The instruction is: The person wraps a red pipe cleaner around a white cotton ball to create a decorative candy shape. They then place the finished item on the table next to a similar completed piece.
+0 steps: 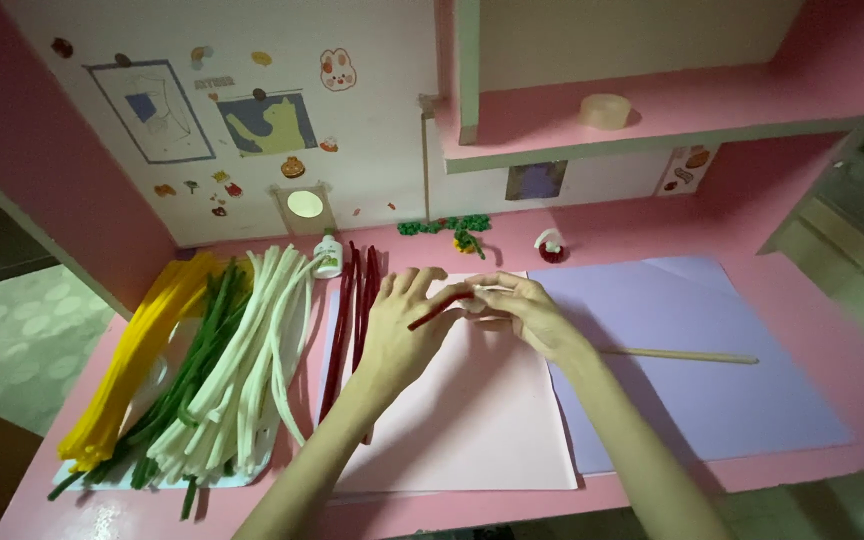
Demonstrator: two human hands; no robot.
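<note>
From the head camera we see our left hand [402, 335] and right hand [524, 312] meeting over a pale pink sheet [472, 425] on the pink desk [812, 290], the left pinching one red pipe cleaner [434, 313] that slants between the fingers, the right closed on a small white piece [477, 300] at its far end. To the left lie red stems [344, 330], then white stems [252, 360], green stems [187, 370] and yellow stems [132, 360]; a lilac sheet [702, 370] with a wooden stick [682, 355] lies to the right.
</note>
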